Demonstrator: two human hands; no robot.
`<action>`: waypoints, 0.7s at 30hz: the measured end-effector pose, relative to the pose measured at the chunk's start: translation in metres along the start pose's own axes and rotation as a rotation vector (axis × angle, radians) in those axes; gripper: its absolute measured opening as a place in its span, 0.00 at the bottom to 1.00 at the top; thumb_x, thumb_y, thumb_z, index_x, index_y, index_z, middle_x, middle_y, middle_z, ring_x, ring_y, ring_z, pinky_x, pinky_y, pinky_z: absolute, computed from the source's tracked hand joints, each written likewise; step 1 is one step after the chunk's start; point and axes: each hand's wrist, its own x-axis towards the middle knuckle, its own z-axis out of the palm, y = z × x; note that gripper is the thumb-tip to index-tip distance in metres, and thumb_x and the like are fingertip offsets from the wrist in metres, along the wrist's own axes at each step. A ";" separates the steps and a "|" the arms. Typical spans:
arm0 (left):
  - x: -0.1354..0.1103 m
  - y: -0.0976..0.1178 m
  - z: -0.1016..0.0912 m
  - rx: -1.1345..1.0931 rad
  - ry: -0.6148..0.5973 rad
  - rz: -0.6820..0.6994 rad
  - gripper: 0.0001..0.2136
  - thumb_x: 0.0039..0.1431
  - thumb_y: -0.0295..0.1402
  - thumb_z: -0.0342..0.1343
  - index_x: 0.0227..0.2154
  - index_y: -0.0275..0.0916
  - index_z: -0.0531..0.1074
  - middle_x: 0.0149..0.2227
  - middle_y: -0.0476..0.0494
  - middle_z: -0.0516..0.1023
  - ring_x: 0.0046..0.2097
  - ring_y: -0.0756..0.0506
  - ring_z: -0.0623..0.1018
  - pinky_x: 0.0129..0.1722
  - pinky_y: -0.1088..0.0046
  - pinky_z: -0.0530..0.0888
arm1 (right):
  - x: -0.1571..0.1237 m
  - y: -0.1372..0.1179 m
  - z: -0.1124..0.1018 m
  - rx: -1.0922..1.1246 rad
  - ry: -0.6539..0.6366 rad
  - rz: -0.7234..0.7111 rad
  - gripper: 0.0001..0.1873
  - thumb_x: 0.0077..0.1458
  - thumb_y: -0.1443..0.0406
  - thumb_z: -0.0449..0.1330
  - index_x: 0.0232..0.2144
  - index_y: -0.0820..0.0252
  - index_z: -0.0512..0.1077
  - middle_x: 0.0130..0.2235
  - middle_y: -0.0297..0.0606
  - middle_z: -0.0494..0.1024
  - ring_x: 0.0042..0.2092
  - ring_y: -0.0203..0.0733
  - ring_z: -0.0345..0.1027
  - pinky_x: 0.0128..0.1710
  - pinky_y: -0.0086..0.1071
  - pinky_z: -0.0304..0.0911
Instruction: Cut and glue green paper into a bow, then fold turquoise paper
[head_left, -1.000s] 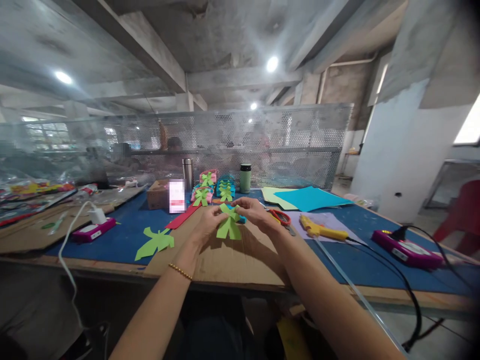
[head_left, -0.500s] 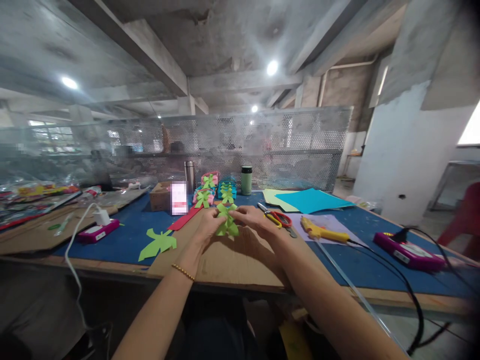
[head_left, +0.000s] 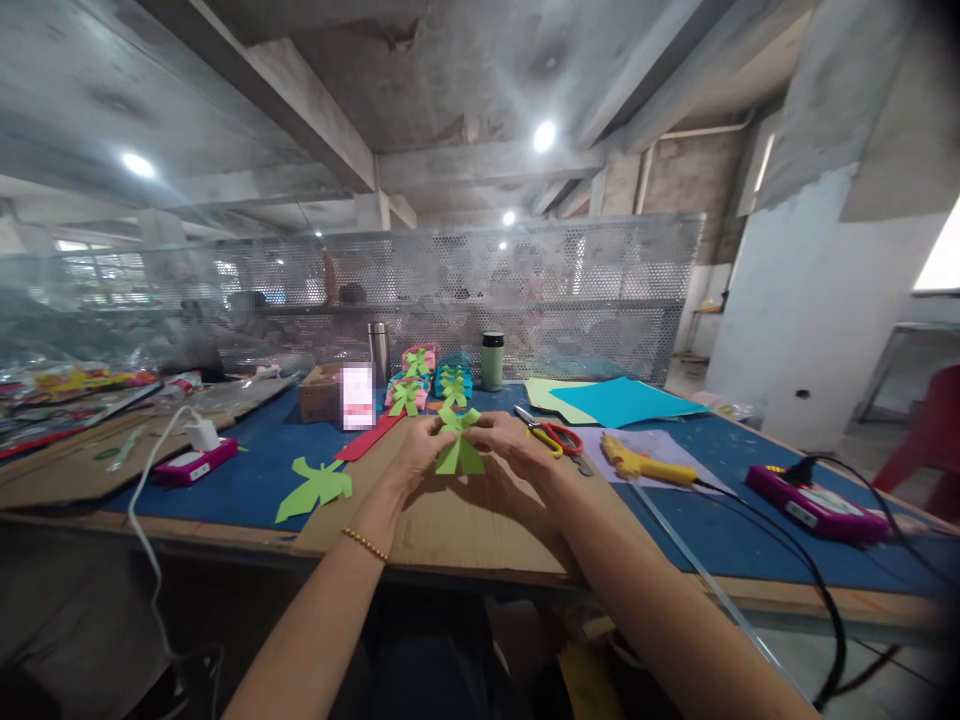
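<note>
A lime green paper bow (head_left: 459, 446) is held up over a sheet of brown cardboard (head_left: 450, 520). My left hand (head_left: 415, 453) pinches its left side and my right hand (head_left: 504, 442) pinches its right side, fingers closed on the paper. A flat green paper cut-out (head_left: 315, 487) lies on the table to the left. Behind the hands stand finished bows on pink and blue boxes (head_left: 429, 380).
Red-handled scissors (head_left: 551, 436) and a yellow glue gun (head_left: 646, 461) lie to the right on the blue table (head_left: 720, 520). Pink power strips sit at left (head_left: 193, 464) and right (head_left: 814, 501). Coloured paper sheets (head_left: 611, 399), two flasks and a mesh screen stand behind.
The view settled slightly. Both hands kept hold of the green bow and drew it a little closer to the table; the bow's loops look more pulled together.
</note>
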 end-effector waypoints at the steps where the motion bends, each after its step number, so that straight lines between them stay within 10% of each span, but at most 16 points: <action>1: 0.000 0.000 0.000 0.000 0.005 0.003 0.18 0.43 0.39 0.68 0.36 0.31 0.78 0.32 0.43 0.80 0.29 0.47 0.76 0.30 0.72 0.72 | -0.001 -0.001 0.001 0.007 0.001 0.004 0.07 0.38 0.66 0.61 0.24 0.62 0.77 0.27 0.35 0.76 0.28 0.36 0.64 0.26 0.28 0.58; 21: -0.004 0.001 0.003 0.018 -0.047 0.019 0.11 0.43 0.30 0.63 0.32 0.32 0.77 0.31 0.46 0.78 0.29 0.50 0.74 0.30 0.74 0.71 | -0.001 -0.006 0.006 0.008 0.098 0.019 0.05 0.36 0.64 0.59 0.20 0.60 0.68 0.22 0.28 0.66 0.25 0.34 0.57 0.26 0.29 0.53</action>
